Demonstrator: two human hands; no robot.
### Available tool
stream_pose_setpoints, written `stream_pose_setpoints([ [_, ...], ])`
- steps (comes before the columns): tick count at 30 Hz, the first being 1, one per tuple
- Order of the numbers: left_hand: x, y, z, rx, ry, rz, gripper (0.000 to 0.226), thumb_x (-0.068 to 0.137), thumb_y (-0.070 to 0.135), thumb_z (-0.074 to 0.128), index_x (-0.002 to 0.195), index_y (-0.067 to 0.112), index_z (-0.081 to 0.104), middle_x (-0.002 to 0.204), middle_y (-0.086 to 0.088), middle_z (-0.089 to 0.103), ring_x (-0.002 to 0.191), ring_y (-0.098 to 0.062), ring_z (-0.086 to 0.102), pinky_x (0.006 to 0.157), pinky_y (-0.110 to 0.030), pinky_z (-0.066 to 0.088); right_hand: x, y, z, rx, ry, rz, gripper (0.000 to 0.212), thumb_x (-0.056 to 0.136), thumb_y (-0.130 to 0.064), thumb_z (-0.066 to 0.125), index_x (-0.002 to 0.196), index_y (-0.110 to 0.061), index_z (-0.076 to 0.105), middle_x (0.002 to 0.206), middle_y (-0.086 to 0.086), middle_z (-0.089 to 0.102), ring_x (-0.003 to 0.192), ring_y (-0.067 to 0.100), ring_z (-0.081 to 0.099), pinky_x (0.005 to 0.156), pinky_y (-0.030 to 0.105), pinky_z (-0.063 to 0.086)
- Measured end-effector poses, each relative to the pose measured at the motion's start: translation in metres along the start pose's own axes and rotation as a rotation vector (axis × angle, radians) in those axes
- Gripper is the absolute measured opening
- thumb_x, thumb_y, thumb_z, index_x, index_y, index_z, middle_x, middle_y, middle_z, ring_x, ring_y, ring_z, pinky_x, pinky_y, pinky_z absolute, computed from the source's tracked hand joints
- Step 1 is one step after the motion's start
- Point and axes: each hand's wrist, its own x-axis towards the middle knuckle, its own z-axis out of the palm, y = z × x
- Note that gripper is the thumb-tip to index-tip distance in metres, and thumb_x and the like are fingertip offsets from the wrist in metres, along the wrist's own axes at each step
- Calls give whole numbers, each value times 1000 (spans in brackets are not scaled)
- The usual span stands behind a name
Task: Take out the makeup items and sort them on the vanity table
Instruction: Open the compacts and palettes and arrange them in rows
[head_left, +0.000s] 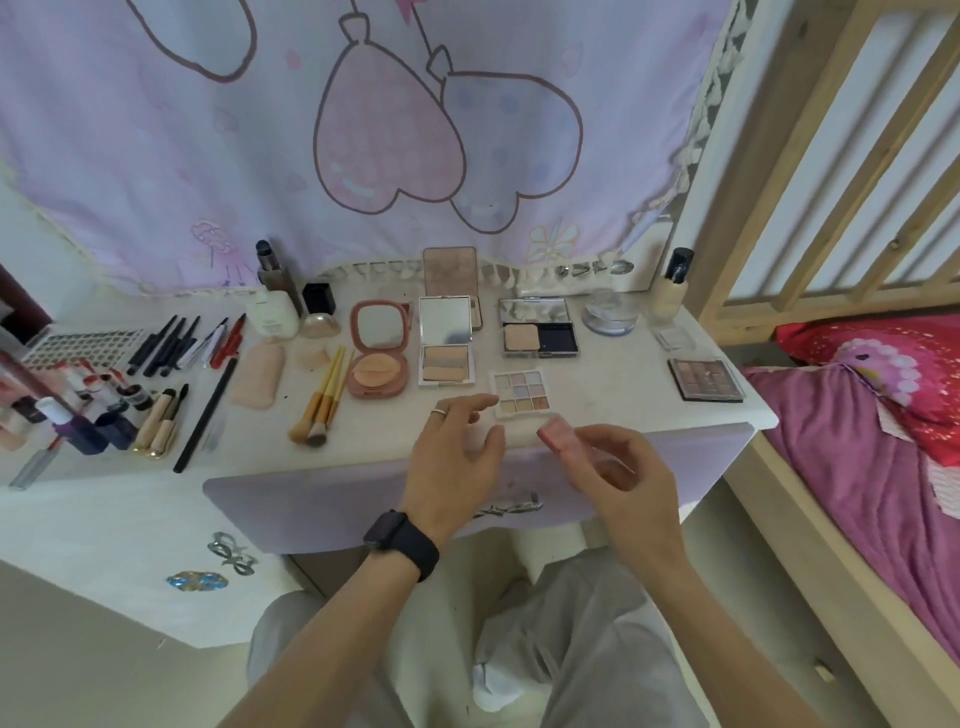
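Currently the sort runs by type, left to right: lipsticks (104, 395) and pencils (166, 343) far left, brushes (322, 405) next, open compacts (376, 348) mid-row, palettes to the right. It reads as deliberate grouping, so each new piece has an obvious slot.

Your right hand (628, 483) holds the pink stick (557, 434) above the front edge of the counter (623, 364), just in front of the small pastel palette (519, 392), not yet set down. Its fingers (608, 435) curl round the lower end, and the top end pokes out toward the palette. The stick is blurred, so I can't tell exactly what it is. It's tilted up, probably so you can check it before picking a group.

Your left hand (454, 452) hovers beside it, fingers (470, 406) loosely spread and gripping nothing. I can't tell whether the tips touch the palette. The dark palette (706, 379) sits well apart at the right end.

My call: the pink stick goes with the lipsticks.
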Motion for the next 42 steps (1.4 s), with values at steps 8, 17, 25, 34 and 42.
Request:
stream_pose_setpoints([
  [8,-37,13,-32,-630,-311,-300,43,89,28,71,131,25,63,121,4,71,117,-13,64,100,-39,51,-32,-8,30,231,-132,-30,36,75,-25,77,106,-9,69,100,0,77,91,16,75,75,29,61],
  [17,-39,5,-43,-768,-163,-403,45,81,29,82,123,18,69,116,-6,73,115,-23,66,105,-48,48,-33,-3,41,99,-313,-51,32,82,-34,72,110,-20,74,104,-6,78,94,18,75,89,37,60],
  [25,-42,2,-49,-745,-183,-419,48,78,27,78,124,14,68,114,-7,74,111,-24,68,101,-46,52,-28,-5,44,24,-352,-60,23,86,-34,73,104,-20,76,96,-8,78,95,8,73,89,25,57],
  [34,-38,1,-46,-869,-177,-454,54,73,33,84,121,12,71,117,-15,71,115,-31,66,104,-46,48,-28,-5,49,-60,-230,-244,22,87,-40,66,103,-32,78,98,-15,76,96,6,72,81,17,55],
  [42,-32,9,-50,-1183,-212,-594,42,89,27,62,123,3,58,103,-20,70,89,-27,71,77,-30,60,-12,0,36,-159,-364,-405,31,84,-42,74,113,-31,75,120,-15,65,112,15,66,90,29,56],
])
